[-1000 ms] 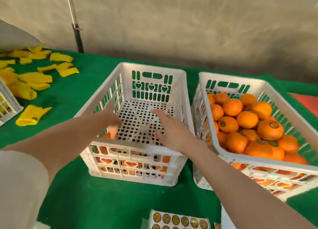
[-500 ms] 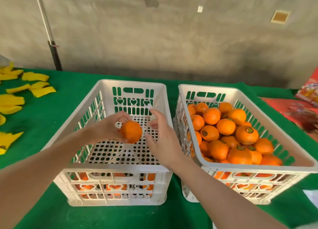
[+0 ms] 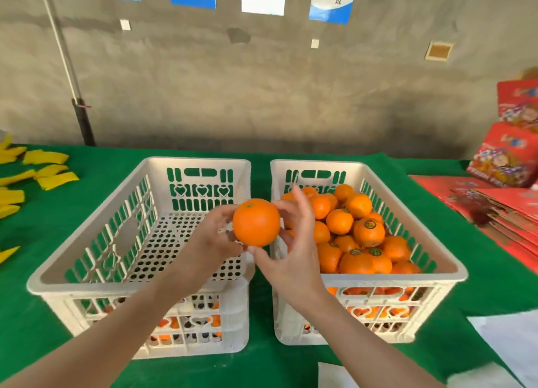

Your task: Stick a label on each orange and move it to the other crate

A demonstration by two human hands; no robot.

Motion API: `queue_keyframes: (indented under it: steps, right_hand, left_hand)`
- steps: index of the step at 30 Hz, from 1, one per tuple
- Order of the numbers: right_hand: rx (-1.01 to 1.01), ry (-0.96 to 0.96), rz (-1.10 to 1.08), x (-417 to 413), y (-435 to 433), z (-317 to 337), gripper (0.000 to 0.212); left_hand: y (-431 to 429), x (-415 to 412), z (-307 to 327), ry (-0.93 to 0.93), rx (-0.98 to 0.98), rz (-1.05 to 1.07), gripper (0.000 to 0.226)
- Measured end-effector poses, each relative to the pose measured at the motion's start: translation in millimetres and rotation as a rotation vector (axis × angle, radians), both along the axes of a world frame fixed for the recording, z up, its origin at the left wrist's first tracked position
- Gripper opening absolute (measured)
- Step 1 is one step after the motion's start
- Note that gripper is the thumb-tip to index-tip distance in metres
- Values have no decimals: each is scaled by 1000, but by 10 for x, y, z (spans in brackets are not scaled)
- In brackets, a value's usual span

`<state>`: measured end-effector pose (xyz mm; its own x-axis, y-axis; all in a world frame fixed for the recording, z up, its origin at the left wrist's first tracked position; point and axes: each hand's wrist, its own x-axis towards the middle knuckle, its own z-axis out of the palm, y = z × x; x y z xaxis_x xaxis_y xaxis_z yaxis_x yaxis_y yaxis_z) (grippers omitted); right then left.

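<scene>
On the green table (image 3: 291,367) sit two white crates side by side — the left crate (image 3: 139,277) shows a bare perforated floor, the right crate (image 3: 436,274) is heaped with oranges (image 3: 364,233), too many to count, three with round labels visible. Between the crates, raised above the rims, one orange (image 3: 256,222) — smooth, bright, green stem scar up, no label visible. Left hand (image 3: 209,242) cups it from the left; right hand (image 3: 294,250) touches its right side, fingers spread.
</scene>
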<state>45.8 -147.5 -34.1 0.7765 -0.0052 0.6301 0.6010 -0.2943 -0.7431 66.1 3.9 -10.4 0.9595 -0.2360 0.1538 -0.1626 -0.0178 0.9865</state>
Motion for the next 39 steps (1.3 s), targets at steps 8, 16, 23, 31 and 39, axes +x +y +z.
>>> queue_keyframes:
  steps: [8,16,23,31,39]
  right_hand:
    - [-31,33,-18,-289,-416,-95,94]
    - [20,346,49,-431,-1041,138,18]
    - [-337,408,102,-442,-1174,207,18]
    - [-404,317,64,-464,-1232,146,11]
    - [-234,234,-22,-633,-1188,-107,11]
  left_hand:
    - [-608,-284,-69,276,-371,-193,62]
    - [-879,-278,-228,540,-334,-31,60]
    - [-1036,-379,-303,488,-191,-122,71]
    - [-1148,-439,-346,523,-219,-107,64]
    - [-1190,-532,-402,543,-267,-125,63]
